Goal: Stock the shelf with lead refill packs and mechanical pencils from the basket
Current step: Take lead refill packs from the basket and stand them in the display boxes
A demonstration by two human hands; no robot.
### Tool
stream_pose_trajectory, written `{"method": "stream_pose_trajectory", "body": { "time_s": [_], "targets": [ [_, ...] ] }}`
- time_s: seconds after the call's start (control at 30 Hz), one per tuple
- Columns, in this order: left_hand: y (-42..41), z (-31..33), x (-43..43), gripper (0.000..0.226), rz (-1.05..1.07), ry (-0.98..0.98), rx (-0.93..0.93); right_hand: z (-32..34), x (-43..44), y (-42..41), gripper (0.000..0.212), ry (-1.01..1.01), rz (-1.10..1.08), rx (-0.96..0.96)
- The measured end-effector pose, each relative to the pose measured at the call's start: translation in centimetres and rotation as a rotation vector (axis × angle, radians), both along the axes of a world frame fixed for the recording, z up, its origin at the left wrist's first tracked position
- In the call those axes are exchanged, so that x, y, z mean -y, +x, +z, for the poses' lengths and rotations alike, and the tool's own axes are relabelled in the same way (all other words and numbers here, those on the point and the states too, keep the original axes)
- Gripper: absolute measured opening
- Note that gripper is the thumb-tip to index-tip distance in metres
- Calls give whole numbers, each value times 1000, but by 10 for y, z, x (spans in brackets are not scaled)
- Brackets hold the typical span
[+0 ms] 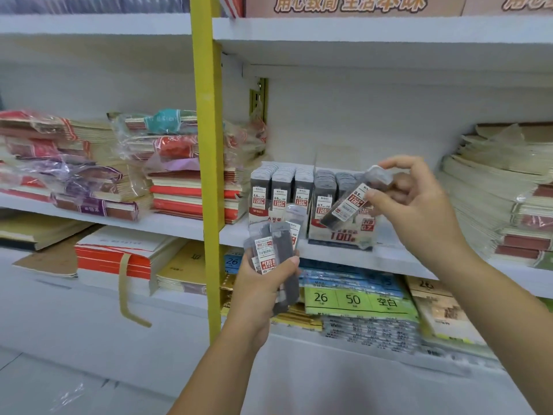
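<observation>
Left hand (263, 290) gripped several lead refill packs (276, 250); right hand (419, 205) pinched one tilted pack (348, 205) before the display box (341, 235) on the shelf (389, 256)

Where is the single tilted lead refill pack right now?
Head view, right of centre: the right hand pinches the lead refill pack, tilted, just in front of the 0.7 display box.

Left hand (261, 287), right hand (420, 212) and both forearms (505, 298) are bare.

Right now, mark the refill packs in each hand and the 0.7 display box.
Right-hand pack (348, 205): head view, its front label.
Left-hand packs (266, 248): head view, barcode sticker.
0.7 display box (341, 236): head view, front panel.
</observation>
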State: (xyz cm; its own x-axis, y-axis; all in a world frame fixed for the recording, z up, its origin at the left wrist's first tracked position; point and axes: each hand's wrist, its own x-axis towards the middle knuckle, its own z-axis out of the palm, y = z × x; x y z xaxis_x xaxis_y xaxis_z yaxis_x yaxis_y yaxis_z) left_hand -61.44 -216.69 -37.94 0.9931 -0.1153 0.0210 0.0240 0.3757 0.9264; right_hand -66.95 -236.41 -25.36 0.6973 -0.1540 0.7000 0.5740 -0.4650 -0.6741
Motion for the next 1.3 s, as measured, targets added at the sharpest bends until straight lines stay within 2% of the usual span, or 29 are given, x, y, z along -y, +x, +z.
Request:
{"method": "stream_pose_trajectory", "body": {
  "time_s": [0.1,0.2,0.27,0.33,0.47,0.57,0.63,0.67,0.73,0.77,0.87,0.93,1.1,1.2,1.3],
  "targets": [
    [9,3,-14,49,47,-46,14,30,-20,24,34,-193,-50,60],
    [15,7,-26,65,69,-74,19,48,-37,52,29,-455,-177,94],
    [20,7,-33,72,73,-88,20,51,-45,69,27,-626,-247,45],
    [24,7,-38,70,65,-82,21,50,-49,84,24,-736,-271,-47],
    [27,8,-43,54,34,-48,20,46,-51,102,17,-756,-272,-214],
    [23,12,-45,70,7,-38,22,43,-49,109,7,-852,-376,-253],
    [21,14,-46,72,-12,-39,30,41,-48,107,14,-898,-477,-223],
    [19,14,-46,71,-27,-34,34,39,-49,103,20,-905,-509,-150],
    [16,16,-46,67,-69,-24,47,31,-55,89,26,-856,-454,4],
    [14,16,-46,65,-92,-17,55,26,-61,80,27,-783,-354,-7],
    [8,19,-44,53,-152,12,86,6,-78,58,27,-496,25,-300],
    [3,20,-43,44,-175,24,98,-4,-81,54,17,-361,131,-384],
    [-1,23,-45,63,-167,-25,85,1,-60,48,20,-77,77,-296],
    [-1,24,-44,75,-137,-10,82,4,-50,46,25,-79,66,-288],
    [1,25,-41,73,-138,-8,81,3,-45,44,22,-102,71,-278]
  ]
}}
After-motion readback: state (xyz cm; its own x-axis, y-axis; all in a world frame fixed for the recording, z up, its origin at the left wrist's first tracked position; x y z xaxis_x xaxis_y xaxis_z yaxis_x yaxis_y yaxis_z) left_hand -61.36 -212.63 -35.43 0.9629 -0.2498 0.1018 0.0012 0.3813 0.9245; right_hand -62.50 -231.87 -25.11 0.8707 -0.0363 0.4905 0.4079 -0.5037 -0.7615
